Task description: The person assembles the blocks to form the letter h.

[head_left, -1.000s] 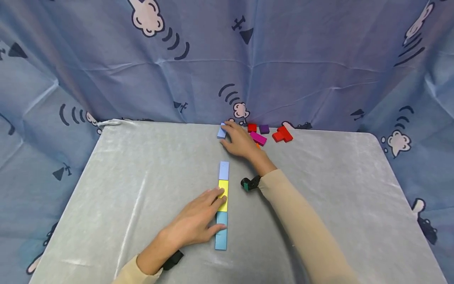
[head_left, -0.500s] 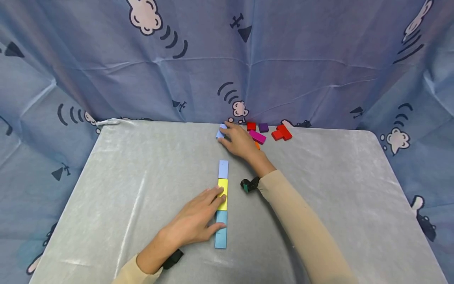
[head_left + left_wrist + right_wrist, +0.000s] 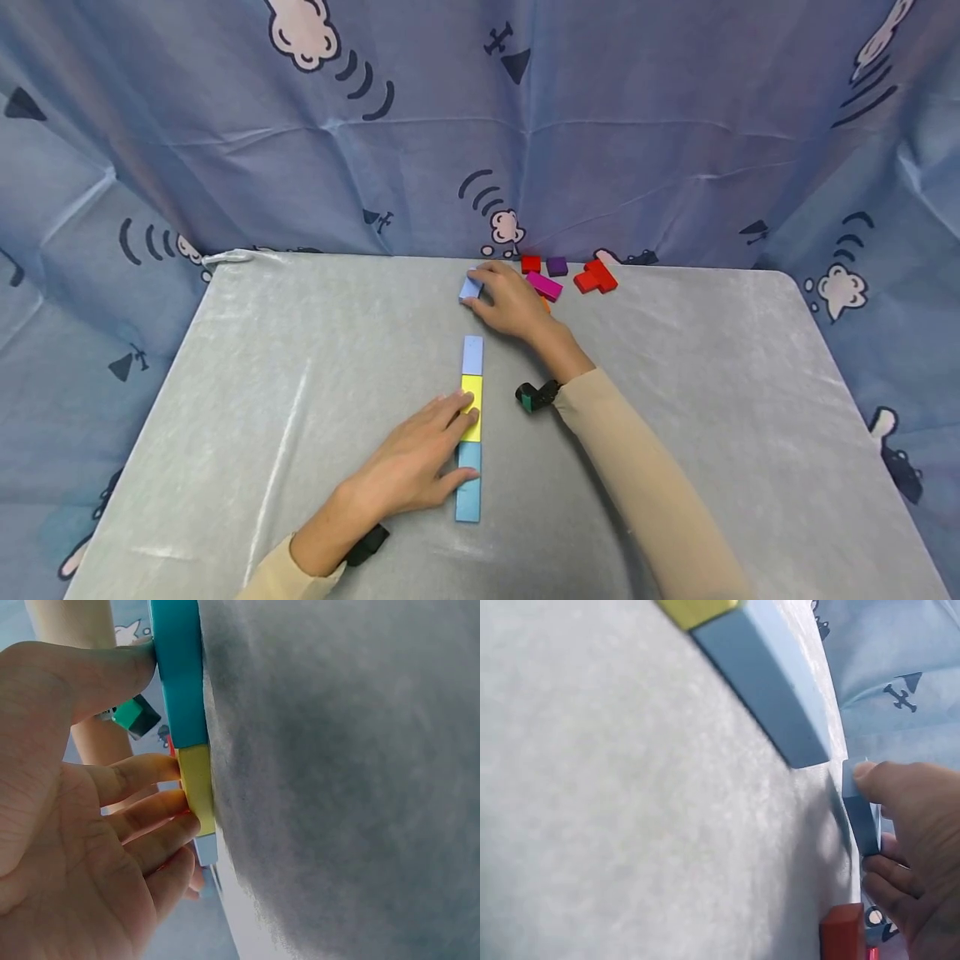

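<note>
Pinching smooth, oblong periwinkle block between thumb and bent fingers of right hand, near far edge of creased silvery counter. Resting loosely spread fingers of left hand, gripping nothing, against yellow bar and thumb against teal bar. Flat-faced and straight-edged, laid end to end in line with pale-blue bar.

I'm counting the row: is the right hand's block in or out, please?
Out: the head view shows bare table between the blue block and the row.
</note>
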{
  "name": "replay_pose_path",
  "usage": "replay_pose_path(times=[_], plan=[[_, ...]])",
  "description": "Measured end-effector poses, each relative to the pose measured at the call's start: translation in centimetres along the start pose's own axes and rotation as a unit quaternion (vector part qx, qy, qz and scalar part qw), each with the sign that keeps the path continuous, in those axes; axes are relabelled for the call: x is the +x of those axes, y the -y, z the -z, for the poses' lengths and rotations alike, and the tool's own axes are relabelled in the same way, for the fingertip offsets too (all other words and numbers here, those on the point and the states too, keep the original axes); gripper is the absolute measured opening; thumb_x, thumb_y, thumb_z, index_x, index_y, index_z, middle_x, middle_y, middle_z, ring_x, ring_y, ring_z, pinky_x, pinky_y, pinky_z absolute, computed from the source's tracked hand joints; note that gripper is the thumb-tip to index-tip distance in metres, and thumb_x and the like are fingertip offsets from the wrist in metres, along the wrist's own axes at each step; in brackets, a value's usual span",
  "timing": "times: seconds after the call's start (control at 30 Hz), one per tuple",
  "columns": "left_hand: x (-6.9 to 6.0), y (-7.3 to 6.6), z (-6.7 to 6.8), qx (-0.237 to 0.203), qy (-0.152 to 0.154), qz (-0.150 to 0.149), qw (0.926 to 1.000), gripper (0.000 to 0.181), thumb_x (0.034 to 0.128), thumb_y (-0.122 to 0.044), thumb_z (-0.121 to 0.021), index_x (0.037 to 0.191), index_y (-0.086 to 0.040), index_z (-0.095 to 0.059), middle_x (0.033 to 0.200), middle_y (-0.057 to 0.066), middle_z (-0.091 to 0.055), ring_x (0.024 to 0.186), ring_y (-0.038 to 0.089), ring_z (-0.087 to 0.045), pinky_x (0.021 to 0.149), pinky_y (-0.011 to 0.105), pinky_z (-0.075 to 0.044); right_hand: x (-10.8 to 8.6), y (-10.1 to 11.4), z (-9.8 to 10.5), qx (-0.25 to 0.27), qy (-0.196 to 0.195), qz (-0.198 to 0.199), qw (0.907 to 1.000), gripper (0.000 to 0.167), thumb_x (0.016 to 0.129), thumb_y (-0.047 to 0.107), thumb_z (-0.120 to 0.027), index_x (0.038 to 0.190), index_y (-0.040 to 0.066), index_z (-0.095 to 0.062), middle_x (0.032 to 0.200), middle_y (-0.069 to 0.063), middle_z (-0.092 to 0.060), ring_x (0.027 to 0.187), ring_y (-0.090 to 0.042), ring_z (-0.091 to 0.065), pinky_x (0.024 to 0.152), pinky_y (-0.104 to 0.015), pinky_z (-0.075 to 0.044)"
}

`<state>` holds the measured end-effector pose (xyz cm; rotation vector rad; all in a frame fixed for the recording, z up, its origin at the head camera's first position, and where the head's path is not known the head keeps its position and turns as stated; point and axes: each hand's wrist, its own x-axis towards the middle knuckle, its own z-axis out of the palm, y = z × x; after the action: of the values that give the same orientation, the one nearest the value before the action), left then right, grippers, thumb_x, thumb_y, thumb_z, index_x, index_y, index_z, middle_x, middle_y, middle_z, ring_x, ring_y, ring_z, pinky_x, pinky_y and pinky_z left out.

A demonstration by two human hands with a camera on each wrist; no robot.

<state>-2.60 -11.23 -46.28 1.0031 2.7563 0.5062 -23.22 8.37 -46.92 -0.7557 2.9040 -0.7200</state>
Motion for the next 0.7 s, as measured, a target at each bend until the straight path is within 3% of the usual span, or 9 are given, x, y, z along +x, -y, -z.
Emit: replay_pose_path(times=[0.27, 0.7], plan=[[0.0, 0.0, 0.0, 0.006, -0.017, -0.009, 0.9998, 0.071, 0.0971, -0.049, -0.075, 0.150, -0.005, -0.057, 0.161, 0.013, -0.050, 0.152, 0.026, -0.047, 0.133, 0.038, -0.033, -1.9, 0.5, 0.7, 0.015, 0.018, 0.031, 0.9992, 0.049, 0.102, 0.029, -0.071, 0.146, 0.007, -0.064, 0.152, -0.018, -0.060, 0.143, -0.034, -0.057, 0.123, -0.050, -0.048], [0.0, 0.0, 0.2, -0.008, 0.007, 0.004, 0.9999, 0.072, 0.0984, -0.049, -0.073, 0.153, -0.006, -0.054, 0.166, 0.012, -0.046, 0.157, 0.026, -0.041, 0.134, 0.039, -0.031, -4.2, 0.3, 0.8, 0.049, 0.033, 0.023, 0.9980, 0.051, 0.102, 0.029, -0.071, 0.148, 0.009, -0.062, 0.158, -0.016, -0.056, 0.149, -0.034, -0.051, 0.127, -0.054, -0.042]])
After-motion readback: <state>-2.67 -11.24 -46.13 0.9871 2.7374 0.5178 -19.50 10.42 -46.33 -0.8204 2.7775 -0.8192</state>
